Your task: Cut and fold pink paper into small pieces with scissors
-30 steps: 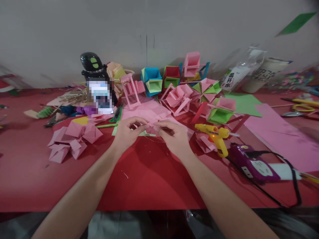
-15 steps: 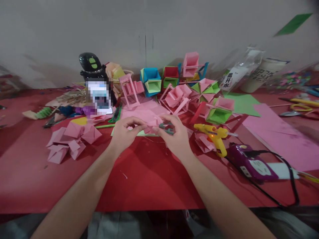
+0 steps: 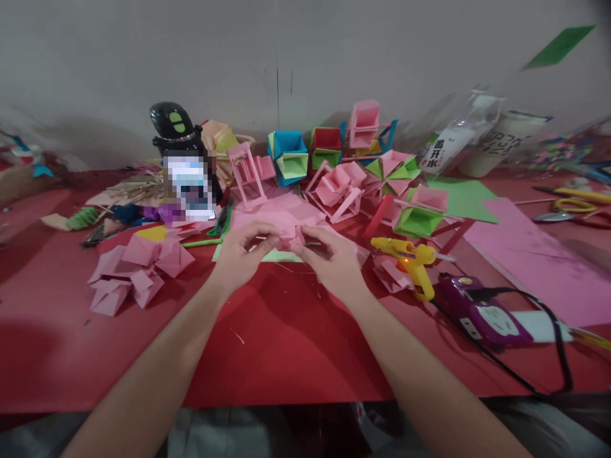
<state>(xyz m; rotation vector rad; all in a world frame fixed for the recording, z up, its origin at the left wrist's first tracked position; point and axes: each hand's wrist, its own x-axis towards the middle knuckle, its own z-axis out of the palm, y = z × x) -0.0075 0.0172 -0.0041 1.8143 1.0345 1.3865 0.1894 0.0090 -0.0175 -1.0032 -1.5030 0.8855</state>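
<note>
My left hand (image 3: 241, 254) and my right hand (image 3: 334, 261) meet over the middle of the red table (image 3: 286, 343). Both pinch a small folded pink paper piece (image 3: 286, 240) between thumb and fingertips, just above a larger pink sheet (image 3: 281, 216). A strip of light green paper (image 3: 281, 256) lies under the hands. My right fingers partly hide the piece and a dark thin thing next to it that I cannot make out.
Folded pink shapes (image 3: 138, 267) lie at the left. Coloured paper boxes (image 3: 289, 152) and pink frames (image 3: 338, 187) stand behind. A yellow glue gun (image 3: 410, 261), a purple power strip (image 3: 482, 315), a pink sheet (image 3: 539, 261), scissors (image 3: 573, 207) and a bottle (image 3: 453, 140) are right.
My hands stay together on the pink piece. The right fingers have shifted slightly and cover more of the dark thing seen half a second ago. The view drifted slightly.
</note>
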